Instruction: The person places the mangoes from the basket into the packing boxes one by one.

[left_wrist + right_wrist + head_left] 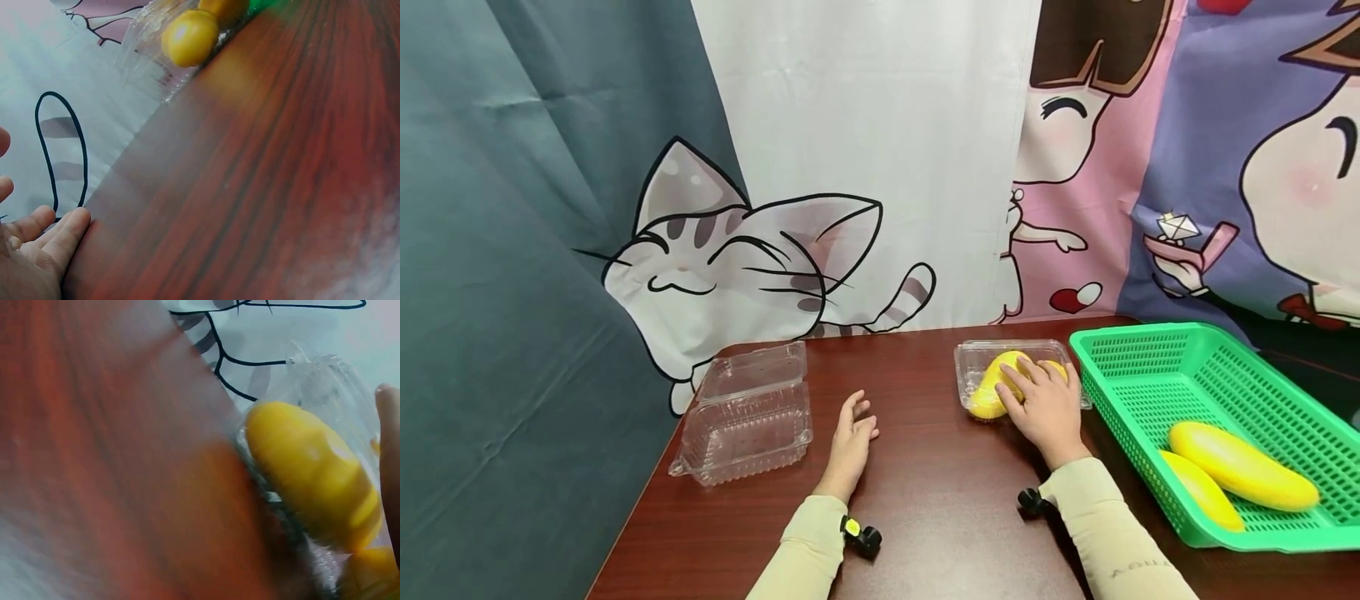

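Note:
A clear plastic box [966,358] near the table's back edge holds a yellow mango [987,397] lying aslant, with another mango [1056,367] beside it, partly hidden by fingers. My right hand [1049,413] lies over both mangoes, fingers spread and fairly straight. The right wrist view has the nearer mango large at the right, with a straight finger [390,462] at the edge. My left hand [850,442] is over the middle of the table, fingers loosely extended, holding nothing. To its left stands a lidded clear box [748,433] with its lid raised.
A green plastic basket [1120,425] stands right of the right hand, its wall close to the clear box. Inside are two long yellow mangoes [1240,467]. A printed cloth [865,150] hangs behind the brown table [917,500].

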{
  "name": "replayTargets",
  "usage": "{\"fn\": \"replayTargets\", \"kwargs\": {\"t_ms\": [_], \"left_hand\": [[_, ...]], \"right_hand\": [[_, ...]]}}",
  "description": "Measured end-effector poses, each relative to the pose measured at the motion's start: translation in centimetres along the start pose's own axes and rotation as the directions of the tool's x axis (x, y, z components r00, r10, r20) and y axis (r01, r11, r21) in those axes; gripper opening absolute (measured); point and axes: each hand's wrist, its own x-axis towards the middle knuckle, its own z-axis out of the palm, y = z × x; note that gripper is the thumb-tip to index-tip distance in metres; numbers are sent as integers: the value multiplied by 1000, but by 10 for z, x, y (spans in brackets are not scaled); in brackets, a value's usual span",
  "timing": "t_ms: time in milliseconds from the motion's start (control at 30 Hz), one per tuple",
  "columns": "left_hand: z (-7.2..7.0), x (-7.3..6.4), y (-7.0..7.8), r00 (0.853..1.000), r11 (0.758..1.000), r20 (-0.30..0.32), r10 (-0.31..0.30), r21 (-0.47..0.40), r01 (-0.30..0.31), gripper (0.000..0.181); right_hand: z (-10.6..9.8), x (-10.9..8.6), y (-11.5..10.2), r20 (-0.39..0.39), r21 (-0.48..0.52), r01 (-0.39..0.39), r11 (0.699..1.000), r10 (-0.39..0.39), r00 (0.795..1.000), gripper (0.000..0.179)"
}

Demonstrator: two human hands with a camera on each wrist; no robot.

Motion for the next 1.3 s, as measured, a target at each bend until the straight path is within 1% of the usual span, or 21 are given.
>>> {"fn": "replayTargets", "kwargs": {"t_ms": [67, 167, 267, 333, 400, 533, 567, 633, 700, 733, 800, 833, 867, 900, 933, 967, 1033, 1067, 1133, 1200, 1300], "left_hand": [[-1, 3, -7, 1000, 1000, 0, 0, 11, 0, 54], [-2, 6, -11, 1000, 999, 15, -7, 42, 6, 56], [-3, 6, -7, 998, 990, 55, -7, 138, -1, 56], [-5, 5, -2, 994, 976, 113, -3, 218, -22, 52], [-10, 6, 8, 981, 954, 196, 7, 291, -65, 44], [-30, 7, 44, 924, 915, 382, 9, 369, -162, 31], [-38, 7, 55, 915, 909, 403, 11, 377, -177, 30], [-58, 6, 77, 910, 898, 413, 43, 383, -217, 32], [-85, 6, 96, 928, 884, 360, 93, 399, -244, 34], [-101, 4, 103, 944, 868, 304, 125, 427, -253, 35], [-134, 0, 113, 968, 836, 162, 190, 490, -247, 37], [-152, -3, 115, 975, 820, 73, 211, 530, -217, 38], [-170, -7, 116, 977, 812, -28, 213, 562, -161, 39], [-187, -10, 115, 970, 812, -130, 205, 577, -94, 40], [-203, -13, 113, 956, 812, -224, 189, 583, -24, 41], [-219, -16, 110, 939, 825, -303, 165, 563, 36, 43], [-244, -19, 103, 901, 852, -423, 98, 503, 143, 46], [-255, -21, 98, 884, 864, -463, 64, 469, 183, 47], [-272, -24, 90, 859, 892, -512, -13, 382, 241, 48], [-283, -26, 82, 849, 925, -523, -70, 284, 252, 49], [-291, -25, 70, 860, 971, -491, -142, 101, 218, 51]], "right_hand": [[2, -3, -1, -60, 11, 1, 1000, -1, 998, 51], [4, -7, 0, -162, 36, 23, 999, -17, 987, 54], [7, -11, -1, -249, 73, 47, 996, -27, 968, 60], [9, -14, 0, -294, 105, 56, 993, -23, 955, 62], [11, -18, -1, -333, 134, 63, 989, -15, 943, 60], [14, -21, -2, -391, 173, 78, 982, -4, 920, 51], [14, -21, -3, -398, 180, 78, 981, 0, 918, 50], [15, -20, -3, -411, 192, 77, 978, 9, 912, 48], [15, -19, -4, -419, 199, 76, 977, 15, 908, 48], [15, -19, -5, -422, 201, 78, 976, 14, 906, 48], [15, -18, -6, -421, 199, 86, 976, 6, 907, 47], [15, -17, -7, -423, 201, 92, 975, 1, 906, 47], [16, -17, -8, -422, 201, 97, 975, -3, 907, 47], [16, -17, -8, -421, 204, 101, 974, -6, 907, 47], [16, -16, -8, -424, 209, 105, 972, -6, 906, 46], [16, -16, -8, -428, 210, 106, 972, -6, 904, 46], [15, -16, -7, -444, 217, 107, 970, 1, 896, 45], [15, -16, -6, -450, 217, 106, 970, 3, 893, 45], [14, -15, -3, -458, 218, 101, 971, 11, 889, 44], [12, -14, -1, -460, 217, 98, 971, 13, 888, 44], [10, -14, 4, -453, 214, 86, 973, 21, 891, 44]]}}
